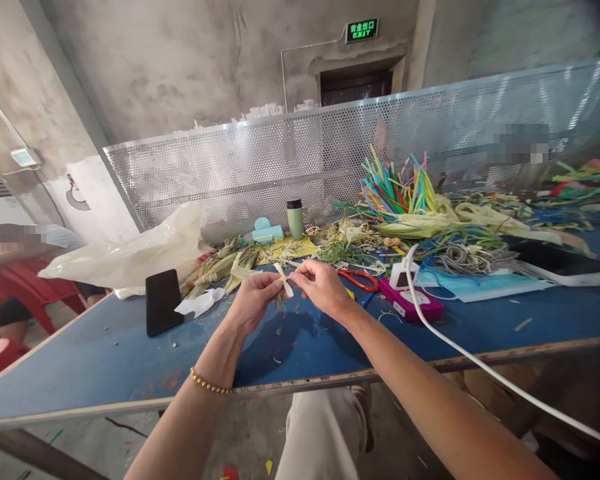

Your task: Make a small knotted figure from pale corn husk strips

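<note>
A small pale strip of dried corn husk (283, 279), pinched narrow in the middle like a bow, is held above the blue table. My left hand (254, 299) grips it between thumb and fingers; a gold bead bracelet circles that wrist. Right beside it, my right hand (325, 288) is closed in a pinch at the strip's right side. Whatever lies between those right fingertips is too small to make out. A few thin greenish fibres dangle under the left fingers. Just beyond the hands lie loose corn husks (240, 272) and red-handled scissors (360, 281).
A black phone (163, 302) and white tissue (200, 303) lie left. Behind stand a green bottle (295, 220) and colourful pipe cleaners (397, 187). On the right are a purple power strip (411, 300), a white cable (455, 353) and a blue mask (485, 283). A person sits far left.
</note>
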### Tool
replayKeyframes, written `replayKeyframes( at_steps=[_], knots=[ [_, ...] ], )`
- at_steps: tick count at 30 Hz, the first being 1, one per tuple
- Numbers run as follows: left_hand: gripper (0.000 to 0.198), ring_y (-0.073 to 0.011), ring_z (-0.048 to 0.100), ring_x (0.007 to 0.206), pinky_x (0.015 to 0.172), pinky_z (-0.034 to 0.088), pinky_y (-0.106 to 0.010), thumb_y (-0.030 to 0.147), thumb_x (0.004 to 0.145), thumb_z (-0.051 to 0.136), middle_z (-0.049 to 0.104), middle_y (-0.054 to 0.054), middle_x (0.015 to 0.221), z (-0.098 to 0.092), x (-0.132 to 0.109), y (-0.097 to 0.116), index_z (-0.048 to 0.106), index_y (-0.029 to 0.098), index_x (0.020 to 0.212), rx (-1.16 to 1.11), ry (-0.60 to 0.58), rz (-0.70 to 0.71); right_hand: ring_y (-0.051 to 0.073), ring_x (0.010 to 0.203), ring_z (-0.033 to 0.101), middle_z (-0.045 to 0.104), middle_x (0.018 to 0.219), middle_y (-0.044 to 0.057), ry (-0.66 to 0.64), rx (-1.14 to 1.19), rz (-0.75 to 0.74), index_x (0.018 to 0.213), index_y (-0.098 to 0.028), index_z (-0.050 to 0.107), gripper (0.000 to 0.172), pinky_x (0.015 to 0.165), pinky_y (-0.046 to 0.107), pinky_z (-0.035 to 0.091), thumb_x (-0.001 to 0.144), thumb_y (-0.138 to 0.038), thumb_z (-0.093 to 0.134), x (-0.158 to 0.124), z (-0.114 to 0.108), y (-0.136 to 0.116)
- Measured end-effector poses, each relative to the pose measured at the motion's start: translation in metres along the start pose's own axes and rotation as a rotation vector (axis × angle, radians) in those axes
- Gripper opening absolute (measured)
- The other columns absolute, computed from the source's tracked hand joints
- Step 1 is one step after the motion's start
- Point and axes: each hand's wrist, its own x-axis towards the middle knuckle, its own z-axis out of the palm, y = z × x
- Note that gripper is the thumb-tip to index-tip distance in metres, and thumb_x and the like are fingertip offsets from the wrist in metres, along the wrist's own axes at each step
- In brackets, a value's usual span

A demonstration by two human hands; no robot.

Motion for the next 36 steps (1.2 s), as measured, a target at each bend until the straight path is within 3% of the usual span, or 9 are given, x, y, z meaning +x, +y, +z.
replayKeyframes(
  at_steps=[5, 11, 16, 20, 31, 36],
  knots=[
    [0.029, -0.0163, 0.065, 0.063, 0.071, 0.048, -0.030, 0.032, 0.066, 0.080, 0.069, -0.004, 0.064, 0.004, 0.001, -0.003, 0.064, 0.012, 0.078, 0.018, 0.062, -0.004, 0.011, 0.051, 0.054, 0.061, 0.057, 0.000, -0.087, 0.112, 0.051, 0.077, -0.015, 0.062, 0.021, 0.051, 0.022, 0.039, 0.081, -0.035, 0.060, 0.000, 0.004, 0.002],
    [0.028, -0.0159, 0.064, 0.059, 0.063, 0.045, -0.028, 0.033, 0.068, 0.078, 0.067, -0.002, 0.061, 0.007, 0.001, -0.004, 0.058, 0.014, 0.074, 0.046, 0.064, 0.045, 0.010, 0.048, 0.052, 0.058, 0.054, -0.002, -0.149, 0.314, 0.113, 0.082, -0.015, 0.060, 0.013, 0.047, 0.021, 0.039, 0.076, -0.026, 0.060, -0.003, 0.009, -0.002],
    [0.023, -0.0105, 0.055, 0.057, 0.059, 0.038, -0.024, 0.029, 0.068, 0.077, 0.062, 0.000, 0.061, 0.005, 0.002, -0.005, 0.060, 0.013, 0.070, 0.071, 0.093, 0.063, 0.012, 0.054, 0.058, 0.063, 0.062, 0.001, -0.084, 0.226, 0.019, 0.080, -0.016, 0.060, 0.010, 0.052, 0.022, 0.044, 0.074, -0.023, 0.058, -0.002, 0.011, 0.004],
    [0.017, -0.0116, 0.053, 0.060, 0.059, 0.037, -0.025, 0.025, 0.070, 0.074, 0.062, -0.002, 0.063, 0.004, 0.002, -0.002, 0.063, 0.013, 0.069, 0.059, 0.064, 0.049, 0.012, 0.055, 0.058, 0.064, 0.063, 0.000, -0.061, 0.189, -0.014, 0.081, -0.016, 0.060, 0.010, 0.053, 0.022, 0.044, 0.075, -0.022, 0.056, -0.002, 0.011, 0.005],
    [0.017, -0.0122, 0.057, 0.062, 0.063, 0.039, -0.025, 0.023, 0.069, 0.075, 0.065, -0.002, 0.064, 0.005, -0.001, 0.000, 0.061, 0.014, 0.070, 0.024, 0.076, 0.049, 0.012, 0.052, 0.057, 0.062, 0.060, 0.000, -0.090, 0.268, 0.046, 0.081, -0.016, 0.059, 0.009, 0.051, 0.021, 0.045, 0.074, -0.022, 0.057, -0.001, 0.011, 0.003],
    [0.021, -0.0127, 0.059, 0.066, 0.065, 0.041, -0.025, 0.030, 0.074, 0.074, 0.066, -0.003, 0.070, 0.009, -0.002, 0.001, 0.062, 0.014, 0.079, 0.013, -0.002, 0.063, 0.014, 0.059, 0.062, 0.066, 0.067, 0.002, -0.086, 0.216, 0.054, 0.083, -0.016, 0.060, 0.009, 0.056, 0.023, 0.048, 0.075, -0.019, 0.057, -0.002, 0.012, 0.002]
  ],
)
